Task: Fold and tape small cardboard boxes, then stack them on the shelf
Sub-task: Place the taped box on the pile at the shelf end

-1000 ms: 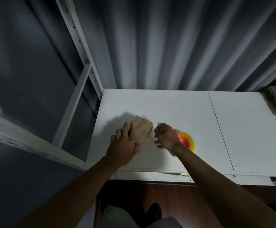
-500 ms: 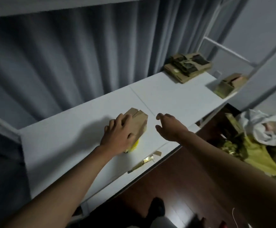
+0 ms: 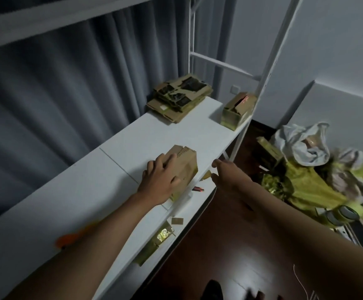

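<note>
Pinning the folded cardboard box (image 3: 182, 167) near the shelf's (image 3: 72, 191) front edge, the left hand (image 3: 158, 180) grasps it while the right hand (image 3: 223, 176) hangs released beside it, so stacking by the far-end taped box (image 3: 236, 110) seemingly comes next.
</note>
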